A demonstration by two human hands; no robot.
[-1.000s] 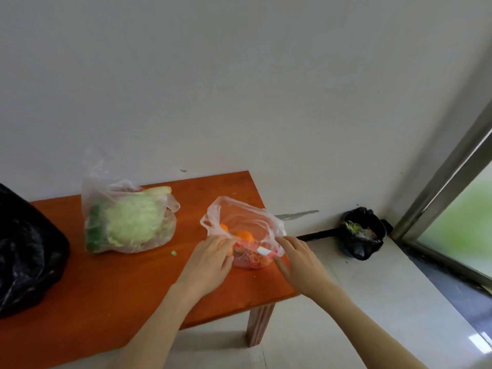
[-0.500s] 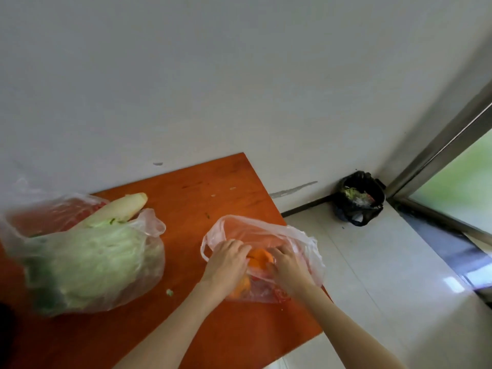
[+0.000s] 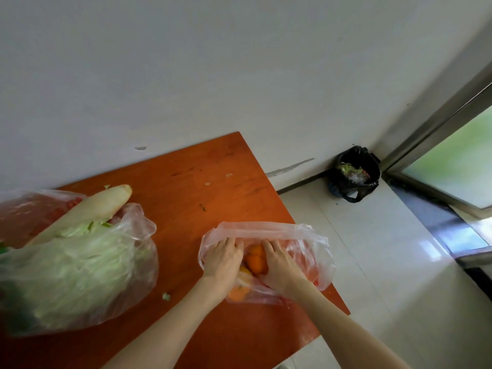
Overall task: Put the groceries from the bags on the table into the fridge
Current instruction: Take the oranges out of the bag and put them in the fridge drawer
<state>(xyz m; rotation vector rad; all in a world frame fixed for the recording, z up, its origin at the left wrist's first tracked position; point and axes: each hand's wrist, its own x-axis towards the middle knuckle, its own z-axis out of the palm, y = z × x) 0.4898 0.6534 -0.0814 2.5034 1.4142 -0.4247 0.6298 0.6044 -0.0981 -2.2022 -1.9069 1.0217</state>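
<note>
Reaching Into the Fruit Bag With Both Hands

We have both hands down inside the small clear plastic bag (image 3: 300, 243) that lies open on the orange-brown wooden table (image 3: 202, 182), near its right front corner. Our left hand (image 3: 222, 259) sits at the bag's left side, palm down, fingers curling over into the mouth; whether they actually close on fruit or only on plastic we cannot tell, since the fingertips are hidden. Our right hand (image 3: 279, 262) mirrors it on the right, fingers bent down beside the round orange fruits (image 3: 256, 258) (tangerines or small oranges, by the look of them), and its hold is equally hidden from us. Between the two hands two of the fruits show plainly, one behind the other, and another orange piece (image 3: 238, 292) shows through the plastic under our left wrist.

Well to the left on the same table lies the large clear plastic bag (image 3: 127, 275), holding a pale green leafy cabbage (image 3: 80, 265) and a long white radish (image 3: 98, 206) whose tip pokes out of the opening toward the wall. A small green scrap (image 3: 166, 296) lies on the tabletop between the two bags.

On the tiled floor in the corner stands a black-lined waste bin (image 3: 354, 174) with scraps in it, beside a metal-framed glass door (image 3: 452, 166).
</note>
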